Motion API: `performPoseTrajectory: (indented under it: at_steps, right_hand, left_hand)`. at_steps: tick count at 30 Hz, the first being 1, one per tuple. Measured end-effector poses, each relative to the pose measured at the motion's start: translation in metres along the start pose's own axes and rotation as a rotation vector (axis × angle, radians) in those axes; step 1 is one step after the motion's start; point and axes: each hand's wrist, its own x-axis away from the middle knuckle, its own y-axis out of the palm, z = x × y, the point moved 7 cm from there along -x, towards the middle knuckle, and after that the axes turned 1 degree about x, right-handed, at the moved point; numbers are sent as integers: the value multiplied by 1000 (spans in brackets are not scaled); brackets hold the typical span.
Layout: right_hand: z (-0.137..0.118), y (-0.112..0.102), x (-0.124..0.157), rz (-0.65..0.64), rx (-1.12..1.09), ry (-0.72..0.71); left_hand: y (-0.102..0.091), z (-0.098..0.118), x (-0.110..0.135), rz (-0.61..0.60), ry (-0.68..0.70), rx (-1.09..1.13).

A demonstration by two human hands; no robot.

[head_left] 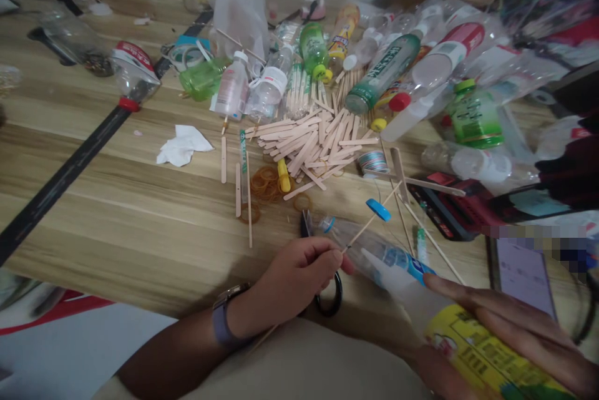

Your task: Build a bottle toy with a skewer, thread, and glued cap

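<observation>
My left hand (309, 272) pinches a thin wooden skewer (360, 234) between thumb and fingers. A blue bottle cap (378, 209) is threaded on the skewer near its far end. My right hand (505, 319) is wrapped round a glue bottle (472, 344) with a yellow label and a translucent white nozzle. That nozzle points left toward the skewer beside my left fingertips; whether they touch I cannot tell. Behind the nozzle a clear plastic bottle (344, 231) with a blue label lies on its side. Black-handled scissors (331, 300) lie partly hidden beneath my left hand.
A heap of craft sticks (309, 138) lies mid-table, with rubber bands (266, 183) and a spool of thread (373, 163) near it. Several plastic bottles (388, 69) crowd the back right. A phone (521, 275) lies at right; a black strip (70, 169) crosses the left.
</observation>
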Motion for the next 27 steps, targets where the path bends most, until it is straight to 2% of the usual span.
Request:
performPoseTrajectory:
  at_steps: [7,14,18,23,27]
  right_hand:
    - [-10,11,6,57,-90,22]
    - [-9,13,2,-79,-21,-20]
    - [-15,22,-8,-136,-1,-53]
    - [-23,30,-7,-168,-4,-85]
    - [-11,21,3,-166,-24,-74]
  left_hand:
    - [0,-2,-1,5,-9,4]
    - [1,0,0,4,-3,11]
    - [0,0,0,7,-10,17]
    - [1,0,0,-3,-20,16]
    - [2,1,-1,-8,-17,13]
